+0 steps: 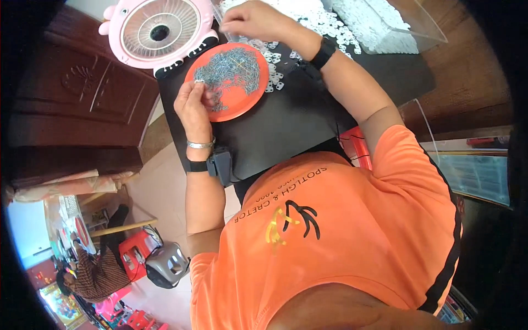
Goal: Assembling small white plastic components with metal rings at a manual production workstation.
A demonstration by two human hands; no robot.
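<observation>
A round red-orange plate point(240, 100) rests on the black table. Spread over much of it is a heap of small grey metal pieces point(235, 61), perhaps screws. At the plate's left rim, my left hand point(192, 104) pinches a small white plastic piece point(199, 82) between thumb and fingers. My right hand point(257, 21) is beyond the plate, close to the fan, its fingers curled together; anything inside them is too small to make out. Several flat white plastic pieces point(275, 74) lie along the plate's right side, with many more behind my right forearm.
A pink animal-shaped fan point(126, 49) stands at the table's far left. At the far right, a clear bin point(432, 27) holds many white pieces. The black table point(280, 132) reaches up to my body. Off to the lower left, another person point(96, 278) is near red and grey stools point(165, 261).
</observation>
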